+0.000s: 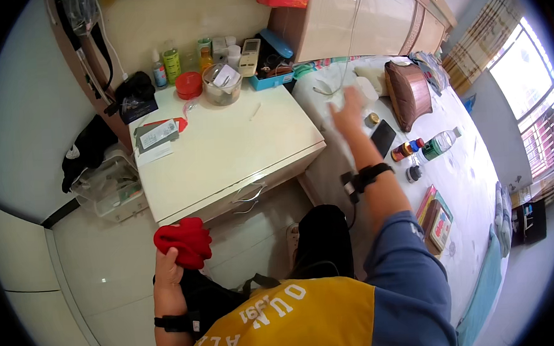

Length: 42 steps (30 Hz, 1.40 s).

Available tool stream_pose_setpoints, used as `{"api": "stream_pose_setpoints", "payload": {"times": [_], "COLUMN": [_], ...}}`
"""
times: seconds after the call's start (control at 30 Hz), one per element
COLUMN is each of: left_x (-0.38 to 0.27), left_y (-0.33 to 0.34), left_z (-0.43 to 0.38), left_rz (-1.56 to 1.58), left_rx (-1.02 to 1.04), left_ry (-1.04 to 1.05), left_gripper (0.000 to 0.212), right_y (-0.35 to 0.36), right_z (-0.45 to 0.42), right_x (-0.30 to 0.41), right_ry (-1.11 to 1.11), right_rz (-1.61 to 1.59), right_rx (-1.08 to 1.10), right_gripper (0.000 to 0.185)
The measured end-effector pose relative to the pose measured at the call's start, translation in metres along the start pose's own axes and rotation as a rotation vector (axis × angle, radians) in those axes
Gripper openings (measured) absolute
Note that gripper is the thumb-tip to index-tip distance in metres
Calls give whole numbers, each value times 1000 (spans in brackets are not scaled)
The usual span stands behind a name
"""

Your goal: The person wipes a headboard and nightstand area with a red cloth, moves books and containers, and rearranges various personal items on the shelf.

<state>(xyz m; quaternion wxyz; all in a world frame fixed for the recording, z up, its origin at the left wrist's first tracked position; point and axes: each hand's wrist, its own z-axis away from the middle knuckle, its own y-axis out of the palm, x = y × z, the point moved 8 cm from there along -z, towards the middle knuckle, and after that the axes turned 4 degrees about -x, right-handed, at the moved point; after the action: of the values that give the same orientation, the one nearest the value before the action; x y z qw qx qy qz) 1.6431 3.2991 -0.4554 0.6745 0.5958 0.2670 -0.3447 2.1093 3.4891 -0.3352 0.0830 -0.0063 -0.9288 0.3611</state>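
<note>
My left hand (169,265) grips a bunched red cloth (186,243) in front of the near left corner of a white cabinet (228,147). My right hand (348,114) is stretched out over the edge of the bed (466,161), its fingers apart and holding nothing. Close to its fingertips lies the curved end of a white cable (327,92). A white container (366,89) and a small gold-lidded jar (372,119) are just to the right of that hand. Beside my right forearm a dark smartphone (383,138) lies on the sheet.
Bottles, a red round tin (189,85), a clear tub (223,88), a remote control (250,58) and a blue box (271,80) stand along the cabinet's back. Papers (158,135) lie at its left. On the bed are a brown cushion (407,93), a plastic bottle (439,145) and books (436,225).
</note>
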Motion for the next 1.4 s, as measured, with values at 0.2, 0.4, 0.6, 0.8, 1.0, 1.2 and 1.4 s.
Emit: {"api": "stream_pose_setpoints", "payload": {"times": [0.2,0.4,0.6,0.8,1.0,1.2,1.4], "left_x": [2,16,8,0,2,-1,2], "left_y": [-13,-4,13,12,7,6,8], "left_z": [1,-13,-12,-10,-8,-5,-6], "left_rz": [142,81,43,53,8,25,63], "left_rx": [-55,-84,-29,-107,3,-20,49], "left_ry": [-37,-99,-110,-61,-57,-69,-114], "left_gripper": [47,37,36,36,35,31,30], "right_y": [-9,18,-3,-12,3,31,39], "right_z": [-23,-31,-33,-32,-9,14,20], "right_x": [-110,-114,-90,-72,24,65,57], "right_ry": [377,511,377,282,285,58,175], "right_rz": [102,-51,-104,-185,-660,-518,-674], "right_rx": [234,407,200,108,417,593,559], "right_gripper": [77,75,72,72,70,72,73]}}
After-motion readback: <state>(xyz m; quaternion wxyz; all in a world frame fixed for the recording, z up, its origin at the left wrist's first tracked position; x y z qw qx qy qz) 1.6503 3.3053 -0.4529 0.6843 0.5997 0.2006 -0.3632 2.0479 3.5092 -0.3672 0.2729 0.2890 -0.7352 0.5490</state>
